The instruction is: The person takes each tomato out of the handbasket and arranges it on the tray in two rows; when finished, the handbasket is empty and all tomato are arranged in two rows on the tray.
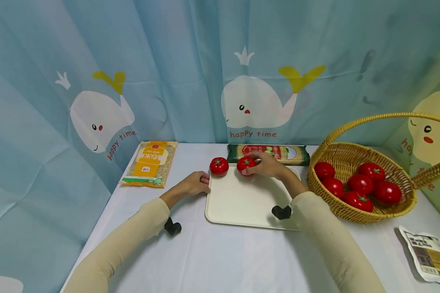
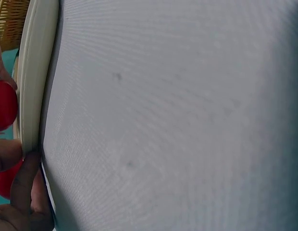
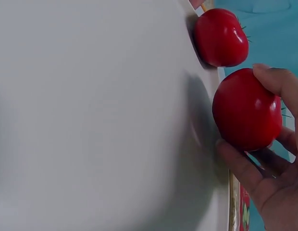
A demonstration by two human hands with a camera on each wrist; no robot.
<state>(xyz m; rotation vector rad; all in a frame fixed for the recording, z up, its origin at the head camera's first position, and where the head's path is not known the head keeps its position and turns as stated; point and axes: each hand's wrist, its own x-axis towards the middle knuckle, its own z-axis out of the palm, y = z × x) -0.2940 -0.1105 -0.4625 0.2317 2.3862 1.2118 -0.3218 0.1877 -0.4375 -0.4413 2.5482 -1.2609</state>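
My right hand grips a red tomato at the far edge of a cream tray. In the right wrist view, thumb and fingers sit on opposite sides of that tomato, just above the tray's surface. Another tomato rests at the tray's far left corner, a small gap away from the held one. My left hand pinches the tray's left rim. The left wrist view shows its thumb on one side of the rim and fingers on the other.
To the right stands a wicker basket with a tall handle and several tomatoes inside. A long green package lies behind the tray. An orange grain bag is at the left, a white pouch at the right. Curtains close off the back.
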